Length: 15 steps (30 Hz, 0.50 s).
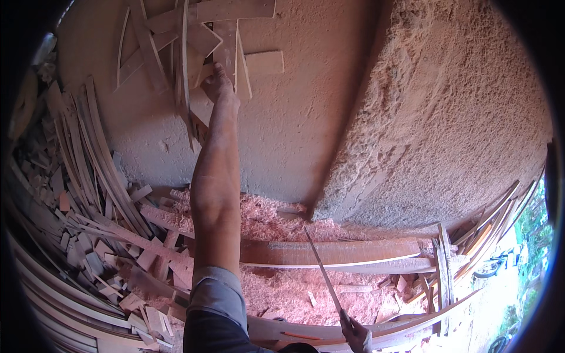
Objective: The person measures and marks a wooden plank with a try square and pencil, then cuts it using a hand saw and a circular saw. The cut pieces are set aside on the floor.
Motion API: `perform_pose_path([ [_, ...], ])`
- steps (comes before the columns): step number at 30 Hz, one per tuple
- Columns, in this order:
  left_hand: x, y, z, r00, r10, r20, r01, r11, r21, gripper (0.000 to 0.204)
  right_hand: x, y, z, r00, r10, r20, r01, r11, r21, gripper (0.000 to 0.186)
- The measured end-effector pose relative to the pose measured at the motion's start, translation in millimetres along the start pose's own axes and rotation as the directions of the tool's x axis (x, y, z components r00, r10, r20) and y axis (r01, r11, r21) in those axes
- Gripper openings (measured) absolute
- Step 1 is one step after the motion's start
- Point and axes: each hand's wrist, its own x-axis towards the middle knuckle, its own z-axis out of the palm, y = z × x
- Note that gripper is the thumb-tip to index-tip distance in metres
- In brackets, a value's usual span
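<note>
Plastered wall (pixel 282 117) over pink shavings (pixel 276 294), left grip (pixel 219 88) touching flat wooden pieces (pixel 225 38) at 11 o'clock, whether clamped I cannot tell, right grip (pixel 356 336) at 5 o'clock clamped on a long thin tool (pixel 324 272) pointing toward 11 o'clock

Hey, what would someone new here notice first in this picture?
Probably the bare left arm running up the middle, with the left hand among flat wooden pieces against the wall at the top. Next, perhaps, the pinkish shavings spread below the wall, and the long, thin tool in the right hand, low and right of centre.
</note>
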Motion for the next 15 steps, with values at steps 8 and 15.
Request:
perform_pose_path([
  [8,-6,15,-7,0.935,-0.354,-0.011,0.35,0.918,0.187,0.084,3,54,15,0.999,0.034,0.025,-0.038,0.983,0.179,0.043],
  [15,-27,16,-11,0.965,-0.193,-0.18,0.228,0.954,0.196,0.087,5,20,1,0.979,0.162,0.124,-0.187,0.957,0.224,0.046],
])
